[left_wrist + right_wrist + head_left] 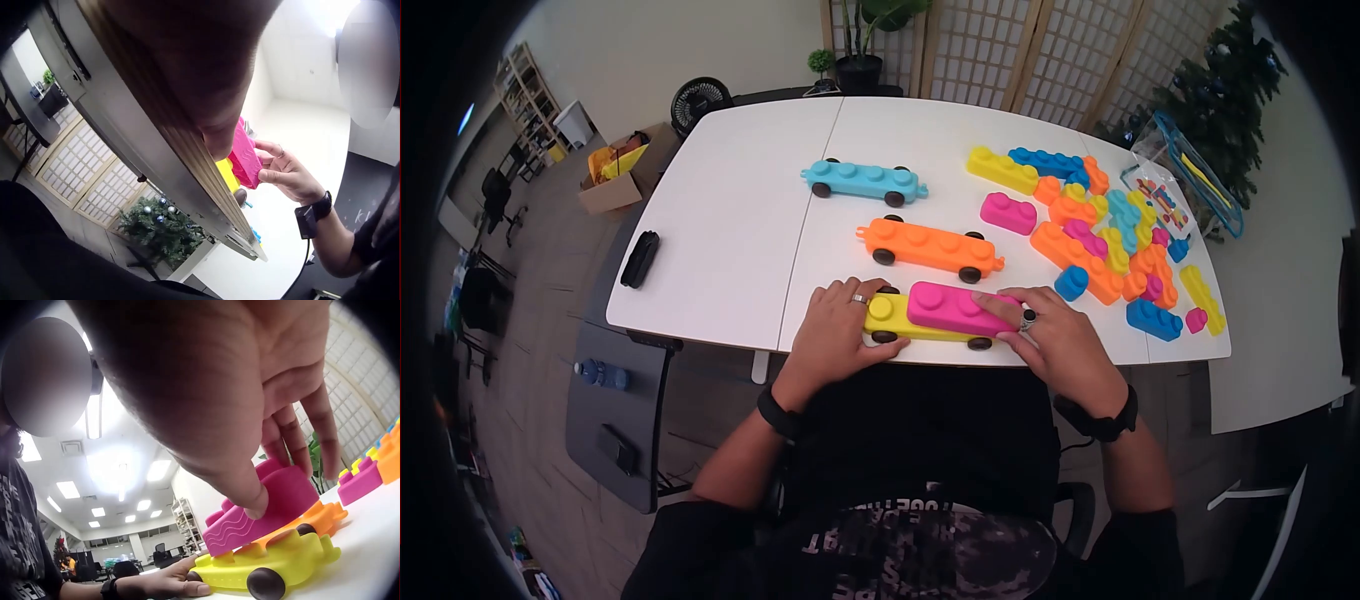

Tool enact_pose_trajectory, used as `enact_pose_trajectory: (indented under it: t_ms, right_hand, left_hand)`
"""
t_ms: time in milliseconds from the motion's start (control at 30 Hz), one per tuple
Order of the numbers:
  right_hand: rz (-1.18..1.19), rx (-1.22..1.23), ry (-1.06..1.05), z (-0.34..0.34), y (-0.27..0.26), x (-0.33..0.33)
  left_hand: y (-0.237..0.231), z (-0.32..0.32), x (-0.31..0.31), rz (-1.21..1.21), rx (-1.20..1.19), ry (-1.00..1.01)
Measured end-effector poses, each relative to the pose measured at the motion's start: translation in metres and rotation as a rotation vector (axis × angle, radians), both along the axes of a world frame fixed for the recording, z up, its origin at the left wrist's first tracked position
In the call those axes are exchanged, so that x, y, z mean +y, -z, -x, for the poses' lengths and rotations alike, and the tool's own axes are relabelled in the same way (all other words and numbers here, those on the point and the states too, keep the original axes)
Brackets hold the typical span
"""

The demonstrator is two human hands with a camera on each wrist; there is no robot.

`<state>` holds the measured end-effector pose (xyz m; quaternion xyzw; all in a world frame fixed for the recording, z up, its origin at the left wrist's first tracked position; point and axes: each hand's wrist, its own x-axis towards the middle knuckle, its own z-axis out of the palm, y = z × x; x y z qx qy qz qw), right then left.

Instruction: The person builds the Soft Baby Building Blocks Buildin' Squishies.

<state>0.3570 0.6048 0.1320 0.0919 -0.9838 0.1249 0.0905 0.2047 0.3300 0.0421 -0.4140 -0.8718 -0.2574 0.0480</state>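
Under the pink block [950, 305] sits a part-hidden car [278, 559].

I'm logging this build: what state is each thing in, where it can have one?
Yellow plastic wheeled base: on its wheels, gripped by the left hand.
Long pink plastic block: tilted over it, pinched in the right hand, not seated flat.
Orange plastic wheeled base: upright, studs bare.
Light-blue plastic wheeled base: upright, studs bare.
Multicoloured plastic blocks: clustered at the right.
Brown cardboard box: open, things inside.
Round black fan: can't tell whether running.
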Motion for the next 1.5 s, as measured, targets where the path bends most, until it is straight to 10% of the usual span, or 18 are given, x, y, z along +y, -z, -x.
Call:
enact_pose_trajectory:
  t_ms: [567,933,1000,1100,1200,1400,1500]
  right_hand:
    - [0.089,-0.072,0.044,0.011,0.02,-0.005]
    - [-0.02,0.291,0.121,-0.024,0.037,0.015]
    - [0.343,0.216,0.424,-0.048,-0.002,0.051]
    - [-0.061,0.595,0.762,-0.092,0.003,0.186]
    - [-0.183,0.292,1.062,-0.148,0.026,0.326]
    - [0.26,0.012,0.955,-0.174,0.043,0.392]
    - [0.093,-0.001,0.846,-0.181,0.069,0.445]
  left_hand:
    - [-0.001,-0.002,0.01,-0.006,0.011,0.017]
    - [0.004,-0.006,0.012,-0.024,0.019,-0.052]
    - [0.009,-0.006,0.008,-0.032,0.034,-0.062]
    - [0.004,-0.009,0.01,-0.002,0.03,-0.091]
    - [0.005,-0.01,0.007,-0.049,-0.038,-0.119]
    - [0.011,-0.006,0.008,-0.176,0.048,-0.035]
    - [0.024,0.005,-0.002,-0.178,0.128,0.013]
